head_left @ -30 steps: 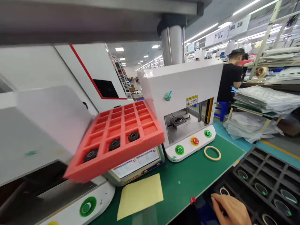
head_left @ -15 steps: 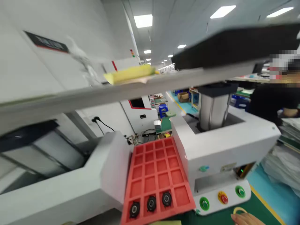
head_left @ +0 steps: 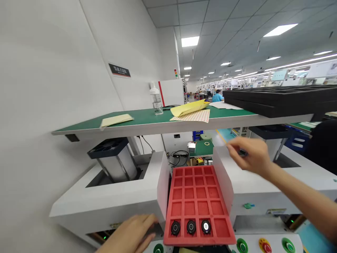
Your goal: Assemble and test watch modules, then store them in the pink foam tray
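Observation:
A red tray [head_left: 202, 241] with square pockets lies between two white machines. Three round black watch cases sit in its nearest row: a left one [head_left: 175, 228], a middle one [head_left: 191, 227] and a right one [head_left: 205, 227] with a bright centre. The fourth pocket of that row holds nothing. My left hand [head_left: 134, 233] is left of the tray's near corner, thumb and fingers bent but apart, a dark gap between them. My right hand [head_left: 249, 154] is raised in front of the right machine, fingers pinched; a small dark spot shows there, too unclear to name.
Left machine [head_left: 126, 196] and right machine [head_left: 263, 181] flank the tray, with green and red buttons [head_left: 264, 245] low in front. Above runs a green shelf [head_left: 147, 119] bearing a pump bottle [head_left: 157, 100], yellow paper [head_left: 188, 108] and black trays [head_left: 279, 100].
The view has swung left and levelled. My right hand has risen from beside the buttons to in front of the right machine. My left hand has come into view.

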`<state>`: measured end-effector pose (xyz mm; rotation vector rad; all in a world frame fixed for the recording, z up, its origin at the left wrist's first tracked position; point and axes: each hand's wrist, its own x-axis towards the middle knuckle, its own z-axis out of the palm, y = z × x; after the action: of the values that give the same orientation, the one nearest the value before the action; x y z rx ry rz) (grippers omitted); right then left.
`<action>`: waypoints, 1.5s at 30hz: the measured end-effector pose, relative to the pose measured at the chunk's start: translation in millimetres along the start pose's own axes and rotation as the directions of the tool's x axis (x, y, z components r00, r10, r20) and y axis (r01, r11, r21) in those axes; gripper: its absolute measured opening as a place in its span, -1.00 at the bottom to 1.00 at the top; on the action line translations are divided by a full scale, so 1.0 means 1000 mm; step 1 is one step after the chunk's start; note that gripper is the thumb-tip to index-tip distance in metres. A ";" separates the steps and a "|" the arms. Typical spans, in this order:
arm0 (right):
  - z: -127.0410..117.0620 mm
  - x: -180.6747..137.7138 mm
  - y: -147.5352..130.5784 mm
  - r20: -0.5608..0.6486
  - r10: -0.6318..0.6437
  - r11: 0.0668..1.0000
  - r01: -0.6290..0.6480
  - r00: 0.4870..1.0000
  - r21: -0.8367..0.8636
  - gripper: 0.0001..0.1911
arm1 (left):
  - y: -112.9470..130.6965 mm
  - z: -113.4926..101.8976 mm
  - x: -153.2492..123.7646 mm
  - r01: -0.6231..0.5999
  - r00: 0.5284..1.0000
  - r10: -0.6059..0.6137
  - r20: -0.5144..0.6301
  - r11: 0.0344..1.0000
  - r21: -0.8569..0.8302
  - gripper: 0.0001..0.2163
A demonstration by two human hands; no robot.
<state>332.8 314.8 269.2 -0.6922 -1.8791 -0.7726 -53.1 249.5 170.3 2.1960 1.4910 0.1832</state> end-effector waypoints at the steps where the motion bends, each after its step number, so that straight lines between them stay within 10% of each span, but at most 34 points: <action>1: 0.008 0.019 0.008 0.027 -0.006 1.000 0.006 1.000 -0.006 -0.85 | 0.012 -0.018 0.003 -0.055 0.998 0.054 0.021 0.998 0.037 -0.75; 9: 0.075 0.125 0.051 0.462 -0.020 0.948 0.164 0.887 -0.274 -0.73 | 0.053 -0.119 0.029 -0.060 0.994 0.084 -0.074 0.959 0.278 -0.75; 18: 0.132 0.174 0.043 0.727 0.100 0.956 0.138 0.680 -0.260 -0.84 | 0.070 -0.110 0.057 -0.144 0.985 0.170 -0.025 0.897 0.417 -0.78; 23: 0.126 0.168 0.050 0.743 0.115 0.980 0.046 0.659 -0.192 -0.81 | 0.075 -0.113 0.064 -0.255 0.947 0.312 -0.075 0.874 0.413 -0.76; 31: 0.110 0.154 0.083 0.753 0.160 0.967 -0.254 0.638 0.010 -0.78 | 0.116 -0.167 0.146 -0.456 0.693 0.603 -0.395 0.791 0.408 -0.67; 37: 0.108 0.150 0.089 0.769 0.195 0.901 -0.420 0.609 0.104 -0.69 | 0.130 -0.184 0.224 -0.386 0.727 0.524 -0.444 0.846 0.368 -0.70; 45: 0.111 0.149 0.088 0.781 0.225 0.862 -0.493 0.583 0.120 -0.66 | 0.124 -0.200 0.244 -0.420 0.768 0.509 -0.388 0.858 0.295 -0.72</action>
<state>278.6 474.6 386.6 -1.2657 -2.3875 0.1762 75.3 495.3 365.3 2.7982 1.1660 0.8038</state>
